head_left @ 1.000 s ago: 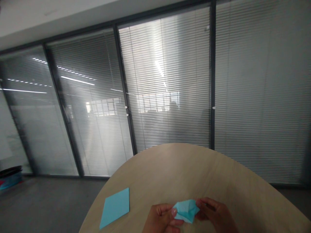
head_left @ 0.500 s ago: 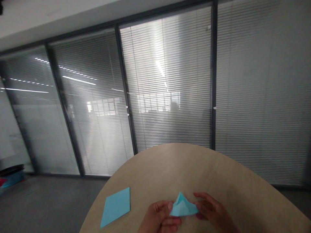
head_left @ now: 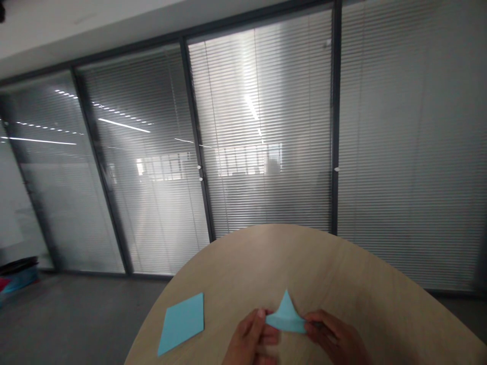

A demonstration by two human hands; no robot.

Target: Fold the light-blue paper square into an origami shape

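A folded piece of light-blue paper (head_left: 286,315) is held between my two hands, low in the head view. It has a tall pointed peak in the middle and a wide curved band along its bottom edge. My left hand (head_left: 253,334) pinches its left corner, with the thumb on top. The right corner is gripped by the fingers of my right hand (head_left: 335,334). Off to the left, a flat light-blue sheet or stack of paper (head_left: 182,323) lies on the table, touched by neither hand.
The round-ended wooden table (head_left: 274,253) curves away in front of me. Beyond it stands a glass partition with blinds (head_left: 262,203) in dark frames. A dark-rimmed blue bin (head_left: 21,274) sits on the grey floor (head_left: 102,314) at far left.
The folded paper has moved slightly away from me and now shows a smoother face with a taller point. Both hands still hold its corners; my right fingers have closed in more.
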